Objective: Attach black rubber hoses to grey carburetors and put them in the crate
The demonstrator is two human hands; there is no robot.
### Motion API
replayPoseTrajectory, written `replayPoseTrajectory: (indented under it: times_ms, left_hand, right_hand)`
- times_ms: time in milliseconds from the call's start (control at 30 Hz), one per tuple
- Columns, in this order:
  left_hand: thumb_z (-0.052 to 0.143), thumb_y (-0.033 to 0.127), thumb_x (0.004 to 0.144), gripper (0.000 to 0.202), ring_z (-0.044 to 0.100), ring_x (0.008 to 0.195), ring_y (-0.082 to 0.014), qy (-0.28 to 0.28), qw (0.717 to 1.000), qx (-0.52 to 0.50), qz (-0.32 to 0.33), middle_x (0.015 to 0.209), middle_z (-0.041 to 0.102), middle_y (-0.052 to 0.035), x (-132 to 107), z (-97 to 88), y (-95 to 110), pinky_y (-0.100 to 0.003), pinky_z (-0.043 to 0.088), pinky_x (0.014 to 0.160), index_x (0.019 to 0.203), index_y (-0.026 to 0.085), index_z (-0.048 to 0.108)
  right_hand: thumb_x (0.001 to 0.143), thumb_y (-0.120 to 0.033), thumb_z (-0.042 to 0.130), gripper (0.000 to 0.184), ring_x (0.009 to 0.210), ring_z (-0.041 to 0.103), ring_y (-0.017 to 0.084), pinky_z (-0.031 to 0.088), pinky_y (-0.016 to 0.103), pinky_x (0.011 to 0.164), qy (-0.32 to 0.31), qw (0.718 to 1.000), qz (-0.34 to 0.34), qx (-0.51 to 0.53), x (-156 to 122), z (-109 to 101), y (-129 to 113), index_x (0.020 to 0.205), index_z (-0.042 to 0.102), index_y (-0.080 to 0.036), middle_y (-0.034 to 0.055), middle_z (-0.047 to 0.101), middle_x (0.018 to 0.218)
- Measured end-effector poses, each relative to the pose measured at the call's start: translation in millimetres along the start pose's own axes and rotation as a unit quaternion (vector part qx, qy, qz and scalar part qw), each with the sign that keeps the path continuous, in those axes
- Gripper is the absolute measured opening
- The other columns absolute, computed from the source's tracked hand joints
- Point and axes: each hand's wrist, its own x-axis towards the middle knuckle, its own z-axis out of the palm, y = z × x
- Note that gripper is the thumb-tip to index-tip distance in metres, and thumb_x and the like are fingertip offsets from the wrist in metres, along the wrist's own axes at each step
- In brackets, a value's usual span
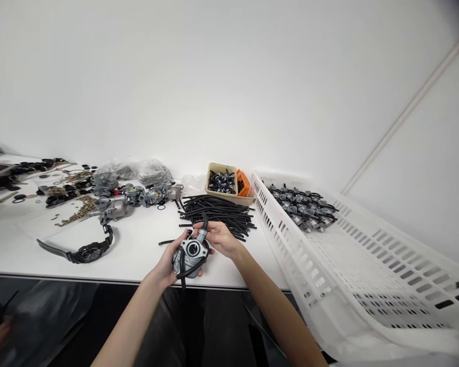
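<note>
The left hand [167, 262] cradles a silver die-cast carburettor [193, 255] from below, holding it over the front of the white surface [137, 255]. The right hand [222, 239] grasps its top, beside a curved black rubber hose [204, 223]. Just behind lies a loose pile of black rubber tubes [214, 211]; a white slotted plastic crate [329, 265] sits to the right.

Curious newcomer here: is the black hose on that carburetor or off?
On: the black hose curves along the carburetor, held by left hand and right hand.
</note>
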Motion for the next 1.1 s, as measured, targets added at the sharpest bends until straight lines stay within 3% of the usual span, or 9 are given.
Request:
replayPoseTrajectory:
  times_ms: [167,400,567,767,1100]
  left_hand:
    - [0.051,0.047,0.085,0.044,0.065,0.054,-0.0226,-0.004,1.000,0.000,-0.007,0.075,0.070,-0.0138,-0.6,0.1,0.1,-0.036,0.055,0.050,0.101,0.009,0.064]
    - [0.051,0.045,0.085,0.042,0.066,0.056,-0.0236,0.003,1.000,-0.008,-0.007,0.075,0.071,-0.0118,-5.2,4.6,2.4,-0.037,0.055,0.048,0.106,0.011,0.062]
    - [0.049,0.046,0.086,0.046,0.066,0.057,-0.0246,-0.018,1.000,-0.006,-0.015,0.079,0.072,-0.0163,-2.6,4.3,2.1,-0.036,0.055,0.049,0.110,0.008,0.061]
    - [0.049,0.046,0.087,0.047,0.065,0.052,-0.0224,-0.020,1.000,0.000,-0.018,0.080,0.072,-0.0159,-4.7,5.4,2.8,-0.034,0.054,0.048,0.110,0.008,0.060]
    - [0.049,0.044,0.087,0.044,0.067,0.058,-0.0217,-0.026,0.999,-0.022,-0.015,0.082,0.071,-0.0150,-4.3,7.5,3.2,-0.034,0.056,0.052,0.113,0.010,0.059]
  right_hand:
    - [0.069,-0.034,0.078,0.040,0.071,0.058,0.013,0.041,0.019,0.050,0.023,1.000,0.002,0.020,-0.7,1.4,-0.2,0.103,0.069,-0.016,0.0068,0.068,0.090]
    - [0.063,-0.042,0.080,0.058,0.089,0.061,0.018,0.047,0.028,0.077,0.009,1.000,0.009,0.008,-1.8,2.9,-3.6,0.112,0.064,-0.015,0.0102,0.068,0.101]
    - [0.057,-0.033,0.085,0.041,0.076,0.063,0.015,0.048,0.027,0.075,0.059,0.998,-0.018,0.021,2.8,3.6,0.0,0.091,0.067,-0.016,0.0034,0.067,0.080]
    - [0.060,-0.037,0.084,0.046,0.087,0.064,0.019,0.047,0.032,0.084,0.061,0.996,-0.046,0.053,2.1,-0.2,-1.1,0.098,0.067,-0.016,0.0076,0.069,0.089]
    - [0.062,-0.034,0.082,0.041,0.081,0.064,0.018,0.047,0.029,0.078,0.041,0.999,-0.028,0.006,-0.2,5.8,-4.5,0.094,0.066,-0.015,0.0060,0.068,0.084]
